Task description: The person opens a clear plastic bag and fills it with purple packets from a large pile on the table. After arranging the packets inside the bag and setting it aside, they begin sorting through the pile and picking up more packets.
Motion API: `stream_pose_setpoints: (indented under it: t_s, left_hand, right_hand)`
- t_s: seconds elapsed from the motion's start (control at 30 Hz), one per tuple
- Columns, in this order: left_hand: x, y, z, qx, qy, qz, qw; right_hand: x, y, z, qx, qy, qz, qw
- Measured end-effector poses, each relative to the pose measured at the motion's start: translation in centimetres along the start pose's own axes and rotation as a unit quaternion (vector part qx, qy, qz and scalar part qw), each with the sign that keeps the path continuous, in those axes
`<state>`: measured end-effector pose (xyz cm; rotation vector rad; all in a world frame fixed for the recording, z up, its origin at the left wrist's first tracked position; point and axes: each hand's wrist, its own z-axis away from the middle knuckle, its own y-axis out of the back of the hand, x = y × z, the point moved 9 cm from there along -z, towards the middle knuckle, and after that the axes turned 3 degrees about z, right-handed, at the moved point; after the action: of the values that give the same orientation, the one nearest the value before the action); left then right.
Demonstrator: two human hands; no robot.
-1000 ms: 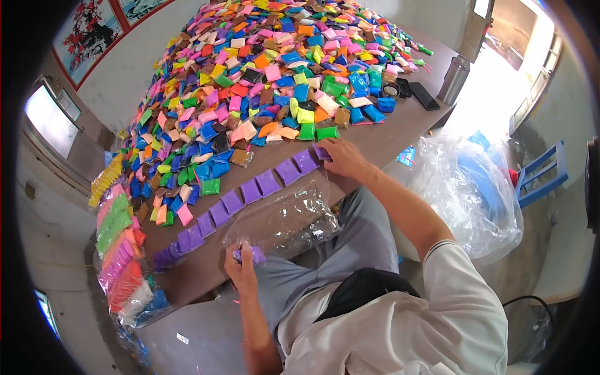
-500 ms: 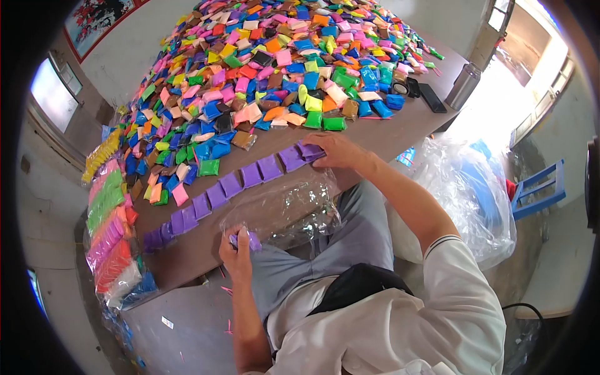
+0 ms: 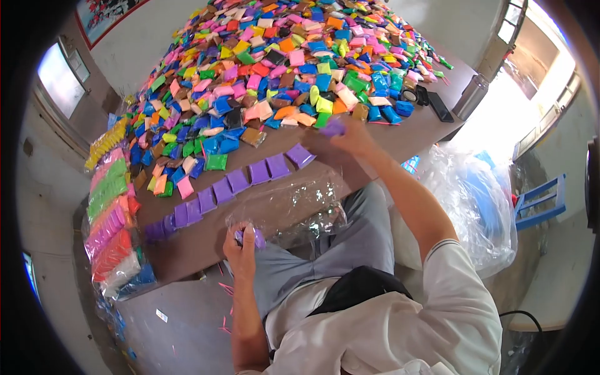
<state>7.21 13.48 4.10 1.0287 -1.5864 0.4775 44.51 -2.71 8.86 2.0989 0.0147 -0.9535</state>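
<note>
My right hand (image 3: 355,139) is raised over the table with its fingers closed on a small purple packet (image 3: 332,128), beyond the right end of a row. That row of purple packets (image 3: 237,180) slants across the table between the big pile and me. Low at the table's near edge, my left hand (image 3: 240,245) grips another purple packet (image 3: 257,238), partly hidden by the fingers. A clear plastic bag (image 3: 300,203) lies between my hands, its left end at my left fingers.
A large heap of multicoloured packets (image 3: 275,81) covers the table's far side. Bagged packets sorted by colour (image 3: 112,219) line the left edge. A phone (image 3: 440,107) and a steel flask (image 3: 470,97) stand far right. A big clear sack (image 3: 469,200) and blue stool (image 3: 540,203) are at right.
My right hand has lifted a purple packet from the row's right end and moved up and to the right with it. My left hand stays nearly in place. The view has shifted slightly.
</note>
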Motion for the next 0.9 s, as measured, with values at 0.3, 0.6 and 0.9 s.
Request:
stream_pose_setpoints:
  t_s: [0.3, 0.6, 0.9]
  left_hand:
    - [-1.3, 0.0, -0.1, 0.015, 0.02, -0.002, 1.0]
    - [-0.1, 0.0, -0.1, 0.013, 0.002, -0.011, 1.0]
    - [-1.6, 1.2, -1.1, 0.068, 0.049, 0.027, 0.996]
  right_hand:
    - [-9.1, 0.2, 9.7, -0.143, -0.15, -0.305, 0.93]
    - [-16.5, -11.5, 10.7, -0.238, -0.003, -0.023, 0.971]
    - [-19.0, -14.2, 6.2, -0.226, 0.047, 0.006, 0.973]
